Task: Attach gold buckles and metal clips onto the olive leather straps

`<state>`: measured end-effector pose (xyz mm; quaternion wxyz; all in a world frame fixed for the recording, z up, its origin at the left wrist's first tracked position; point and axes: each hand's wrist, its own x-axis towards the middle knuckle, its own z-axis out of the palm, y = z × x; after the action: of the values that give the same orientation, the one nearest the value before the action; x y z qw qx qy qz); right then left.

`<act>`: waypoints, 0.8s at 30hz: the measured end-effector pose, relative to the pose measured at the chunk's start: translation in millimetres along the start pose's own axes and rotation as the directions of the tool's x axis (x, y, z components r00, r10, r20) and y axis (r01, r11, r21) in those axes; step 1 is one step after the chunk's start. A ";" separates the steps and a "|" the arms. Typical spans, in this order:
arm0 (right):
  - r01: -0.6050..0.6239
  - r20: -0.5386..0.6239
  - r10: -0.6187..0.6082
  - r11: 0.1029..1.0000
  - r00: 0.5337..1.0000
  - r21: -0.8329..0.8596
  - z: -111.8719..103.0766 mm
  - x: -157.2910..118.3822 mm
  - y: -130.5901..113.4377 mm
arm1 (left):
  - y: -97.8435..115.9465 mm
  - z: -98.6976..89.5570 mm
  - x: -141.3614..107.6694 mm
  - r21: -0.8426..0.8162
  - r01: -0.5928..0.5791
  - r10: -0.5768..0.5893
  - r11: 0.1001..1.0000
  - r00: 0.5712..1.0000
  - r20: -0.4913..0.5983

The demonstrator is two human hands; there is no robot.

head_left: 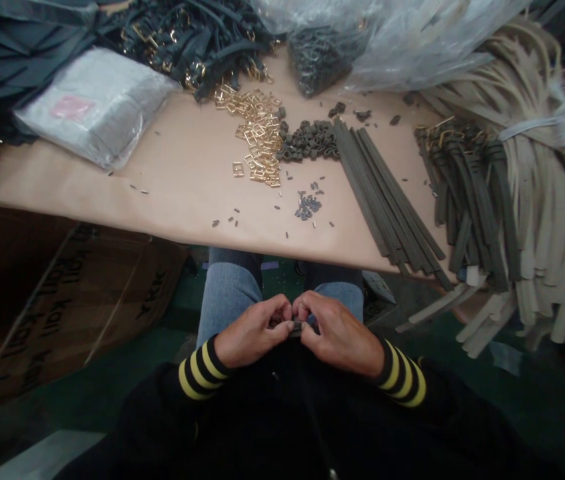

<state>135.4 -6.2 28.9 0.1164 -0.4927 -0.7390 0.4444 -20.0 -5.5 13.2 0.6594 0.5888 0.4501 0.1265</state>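
Above my lap, just short of the table edge, both hands pinch a small dark olive strap piece point(296, 326) between thumbs and fingertips. My left hand point(257, 330) is closed on its left side, and my right hand point(338, 333) on its right. Fingers cover most of the piece, so its full shape is hidden. On the table ahead lie a pile of gold buckles point(260, 137), a heap of dark olive strap loops point(310, 140) and a little cluster of small metal pieces point(307, 205). Long olive straps point(387, 193) lie side by side to the right.
Olive straps with buckles point(477, 180) and a tied bundle of beige straps point(557, 200) hang over the table's right edge. At the back lie dark buckled straps point(197, 40) and plastic bags point(412, 40). A wrapped packet point(95, 103) sits left; a cardboard box point(72, 300) stands below.
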 end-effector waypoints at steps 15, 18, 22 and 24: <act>-0.022 0.192 0.021 1.000 0.981 0.000 -10.9 -9.1 12.8 | -2.5 10.5 -1.4 -0.252 0.048 -0.076 0.966 0.992 -0.102; -0.068 0.216 0.082 0.995 0.973 -0.071 -12.2 -9.6 15.1 | -1.8 8.5 -1.4 -0.257 0.053 -0.082 0.965 0.991 -0.103; -0.120 0.209 0.149 0.982 0.967 -0.144 -15.5 -8.7 13.8 | -0.4 8.3 0.0 -0.253 0.057 -0.086 0.966 0.991 -0.102; -0.129 0.194 0.150 0.985 0.970 -0.117 -15.4 -7.5 11.9 | -0.3 9.1 0.7 -0.241 0.056 -0.086 0.969 0.989 -0.117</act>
<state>156.0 -2.7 30.7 -0.0163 -0.5014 -0.7324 0.4604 -12.9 -11.2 11.7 0.6992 0.4801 0.4934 0.1929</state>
